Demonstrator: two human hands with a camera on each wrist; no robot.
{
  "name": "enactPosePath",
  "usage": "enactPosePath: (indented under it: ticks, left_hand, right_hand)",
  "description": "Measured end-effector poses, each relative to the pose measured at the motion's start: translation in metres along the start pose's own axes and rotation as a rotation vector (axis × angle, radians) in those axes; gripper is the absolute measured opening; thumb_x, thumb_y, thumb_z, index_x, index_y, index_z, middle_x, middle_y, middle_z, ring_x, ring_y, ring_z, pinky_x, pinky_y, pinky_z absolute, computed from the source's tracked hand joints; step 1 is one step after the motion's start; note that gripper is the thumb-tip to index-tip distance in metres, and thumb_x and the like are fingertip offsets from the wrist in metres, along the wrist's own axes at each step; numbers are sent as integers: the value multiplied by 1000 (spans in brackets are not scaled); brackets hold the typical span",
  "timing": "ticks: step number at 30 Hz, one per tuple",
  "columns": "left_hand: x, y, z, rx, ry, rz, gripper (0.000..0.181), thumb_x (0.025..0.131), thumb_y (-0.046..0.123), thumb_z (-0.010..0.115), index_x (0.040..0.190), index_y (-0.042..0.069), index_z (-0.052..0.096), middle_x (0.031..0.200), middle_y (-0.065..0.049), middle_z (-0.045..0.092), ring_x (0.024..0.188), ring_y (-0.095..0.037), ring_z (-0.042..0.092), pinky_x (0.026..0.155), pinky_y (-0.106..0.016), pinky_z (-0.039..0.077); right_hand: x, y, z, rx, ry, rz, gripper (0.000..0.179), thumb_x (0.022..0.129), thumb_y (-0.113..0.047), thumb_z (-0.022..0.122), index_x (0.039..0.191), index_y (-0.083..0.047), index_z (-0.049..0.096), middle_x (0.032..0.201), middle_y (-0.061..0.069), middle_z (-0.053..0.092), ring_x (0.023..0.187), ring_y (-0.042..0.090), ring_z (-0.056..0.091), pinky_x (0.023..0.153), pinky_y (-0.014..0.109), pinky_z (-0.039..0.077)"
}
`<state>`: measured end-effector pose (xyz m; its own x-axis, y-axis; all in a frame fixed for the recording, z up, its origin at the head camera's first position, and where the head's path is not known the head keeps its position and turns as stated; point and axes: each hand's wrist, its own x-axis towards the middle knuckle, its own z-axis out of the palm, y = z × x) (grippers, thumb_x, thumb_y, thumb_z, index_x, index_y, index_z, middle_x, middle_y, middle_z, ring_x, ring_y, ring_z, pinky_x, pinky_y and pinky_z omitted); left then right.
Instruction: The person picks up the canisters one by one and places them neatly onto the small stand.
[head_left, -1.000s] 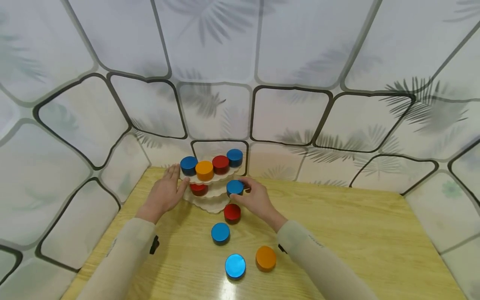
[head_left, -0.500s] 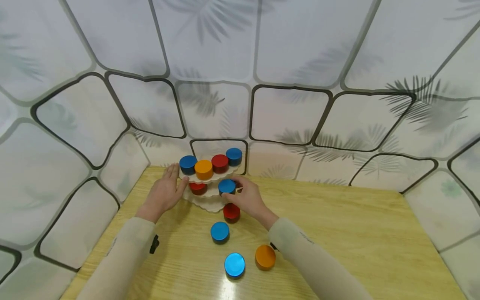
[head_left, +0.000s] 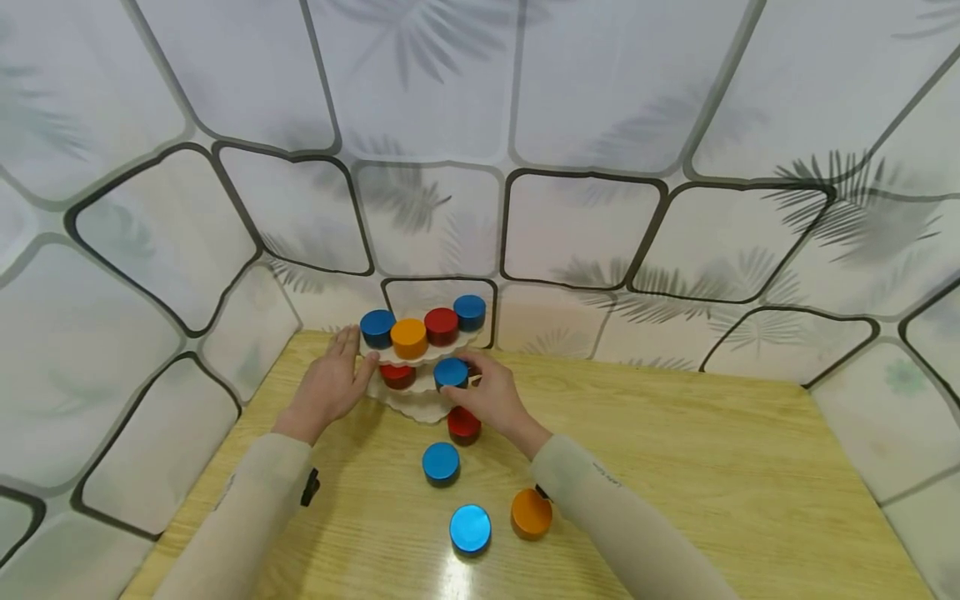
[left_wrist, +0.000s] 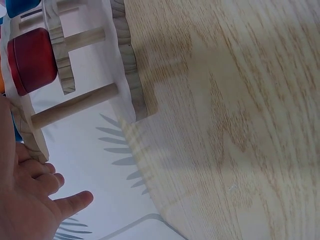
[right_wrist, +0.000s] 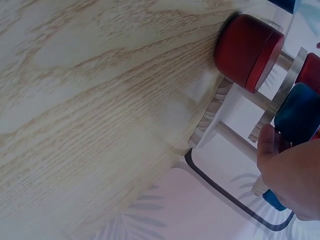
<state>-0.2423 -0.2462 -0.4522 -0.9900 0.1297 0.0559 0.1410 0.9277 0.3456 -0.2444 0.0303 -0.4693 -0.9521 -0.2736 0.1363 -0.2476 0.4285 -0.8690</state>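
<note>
A wooden three-tier stand [head_left: 420, 408] with wavy edges stands near the back wall. My left hand [head_left: 327, 385] rests straight-fingered against its left side; in the left wrist view the fingers touch the end of the top tier. With thumb and fingers, my right hand [head_left: 497, 398] pinches a blue round tin [head_left: 451, 374] at the right part of the middle tier. A red tin [head_left: 397, 377] sits farther left on that tier, partly hidden. Along the top tier stand a blue tin [head_left: 377, 328], an orange tin [head_left: 409, 338], a red tin [head_left: 442, 327] and another blue tin [head_left: 470, 312].
On the table, a red tin [head_left: 464, 426] stands just in front of the stand, below my right hand. Nearer me are a blue tin [head_left: 441, 463], a second blue tin [head_left: 470, 529] and an orange tin [head_left: 531, 514] beside my right sleeve. Patterned walls [head_left: 585, 233] enclose the table's back and sides.
My right hand has shifted left with the blue tin, bringing it farther in over the middle tier. The left hand stays in place against the stand.
</note>
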Motion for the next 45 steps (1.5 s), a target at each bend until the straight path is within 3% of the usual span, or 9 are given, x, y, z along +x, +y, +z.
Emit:
enactPosePath:
  ticks: [23,31,35,45]
  left_hand:
    - [-1,-3,3,-5,-8,-5,79,115,50,25,164,-12,15,171,-34,15,158,-54,19,128,-63,24]
    - [-2,-3,4,-17,-3,-7,79,115,50,26,164,-11,15,172,-34,14,158,-54,19,128,-63,24]
    - [-2,-3,4,-19,4,-3,79,115,50,26,164,-12,15,171,-34,15,158,-54,19,128,-63,24]
    - [-1,0,1,-12,6,-4,79,115,49,27,164,-12,15,171,-34,17,158,-54,20,127,-63,25]
  right_hand:
    - [1,-5,12,-12,46,22,57,88,-18,87,139,-2,66,129,15,70,109,28,67,94,39,62]
    - [-3,-6,16,113,71,72,56,88,-15,88,138,-6,65,130,17,71,119,35,69,103,43,59]
    - [-5,-4,13,145,62,86,54,89,-12,86,138,-6,65,129,16,71,118,31,69,104,40,59]
    - [-6,1,6,87,41,72,45,91,-10,82,133,-1,69,119,17,73,109,29,71,98,38,62]
